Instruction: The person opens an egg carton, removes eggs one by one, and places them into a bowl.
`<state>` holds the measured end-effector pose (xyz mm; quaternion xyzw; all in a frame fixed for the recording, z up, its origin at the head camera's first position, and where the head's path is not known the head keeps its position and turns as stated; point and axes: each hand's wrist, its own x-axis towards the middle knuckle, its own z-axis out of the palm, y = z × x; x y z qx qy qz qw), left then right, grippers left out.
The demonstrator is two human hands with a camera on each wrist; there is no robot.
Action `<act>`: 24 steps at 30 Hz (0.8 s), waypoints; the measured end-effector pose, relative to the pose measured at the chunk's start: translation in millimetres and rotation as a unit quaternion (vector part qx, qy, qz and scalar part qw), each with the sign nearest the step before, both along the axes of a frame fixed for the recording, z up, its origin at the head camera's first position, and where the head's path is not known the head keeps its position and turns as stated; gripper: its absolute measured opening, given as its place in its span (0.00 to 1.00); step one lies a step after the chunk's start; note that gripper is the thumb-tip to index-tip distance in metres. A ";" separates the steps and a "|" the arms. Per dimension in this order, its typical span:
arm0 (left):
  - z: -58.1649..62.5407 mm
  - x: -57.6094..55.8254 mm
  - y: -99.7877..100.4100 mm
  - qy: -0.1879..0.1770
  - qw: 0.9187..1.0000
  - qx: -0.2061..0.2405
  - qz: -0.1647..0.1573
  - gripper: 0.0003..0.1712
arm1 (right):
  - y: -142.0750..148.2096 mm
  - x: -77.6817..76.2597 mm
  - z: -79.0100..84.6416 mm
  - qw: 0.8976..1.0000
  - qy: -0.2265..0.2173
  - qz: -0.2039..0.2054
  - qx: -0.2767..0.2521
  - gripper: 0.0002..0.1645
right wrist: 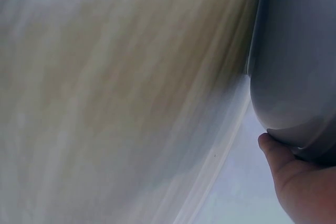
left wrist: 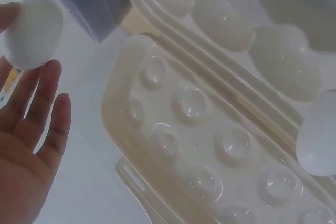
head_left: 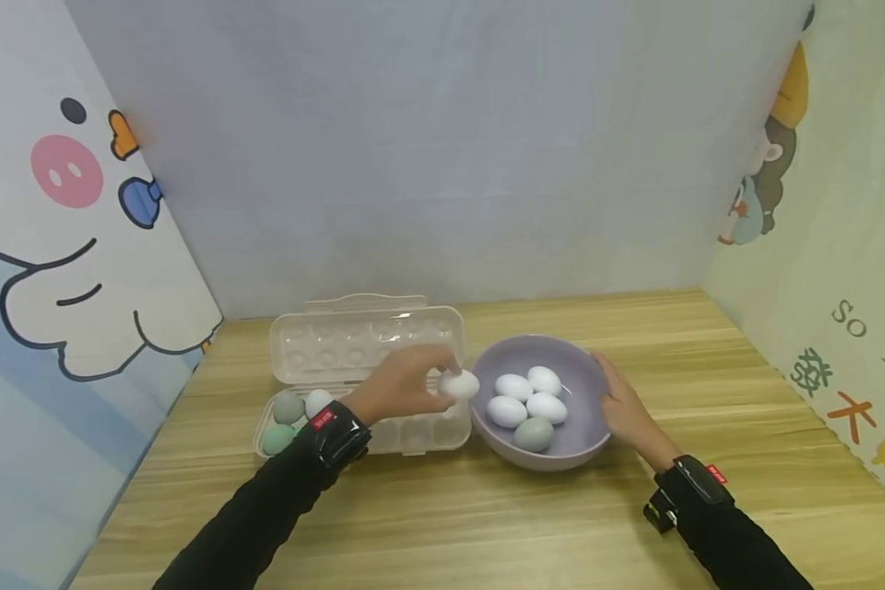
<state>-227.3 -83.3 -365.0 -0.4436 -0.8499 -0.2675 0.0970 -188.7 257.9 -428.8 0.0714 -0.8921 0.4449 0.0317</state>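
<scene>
White egg [head_left: 461,386], pinched in the left hand [head_left: 401,381], looks light, slippery and easy to crack; hold its fat middle softly. Right hand [head_left: 625,408] grips the bowl [head_left: 542,462].

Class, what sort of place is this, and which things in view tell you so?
Probably a small staged tabletop corner indoors, rather than a working kitchen: a wood-grain table stands before a plain pale backdrop, with cartoon-printed panels on both sides.

The right wall [head_left: 841,246] reads "So L" — below it, "發大".
</scene>
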 end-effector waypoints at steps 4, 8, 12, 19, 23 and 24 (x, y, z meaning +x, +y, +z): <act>-0.6 -0.3 11.2 0.003 1.000 -0.015 -0.013 0.17 | 0.0 0.1 -1.1 1.000 0.003 0.000 0.000 0.43; 0.1 1.0 23.1 -0.045 0.998 -0.028 -0.015 0.18 | 0.1 0.1 -2.3 1.000 0.016 0.001 -0.001 0.43; 0.1 1.2 35.9 -0.080 0.996 -0.031 -0.020 0.17 | 0.5 -0.3 -2.7 1.000 0.018 0.000 -0.001 0.42; -5.3 -0.3 55.6 -0.098 0.994 -0.031 -0.048 0.15 | 1.6 -0.1 -1.8 1.000 0.008 -0.005 -0.003 0.43; -7.5 -0.4 61.6 -0.097 0.992 -0.046 -0.066 0.14 | 1.2 -0.1 -1.4 1.000 0.003 -0.007 0.001 0.43; -7.2 0.0 62.2 -0.097 0.991 -0.052 -0.069 0.13 | 0.9 -0.1 -1.4 1.000 0.002 -0.007 0.002 0.43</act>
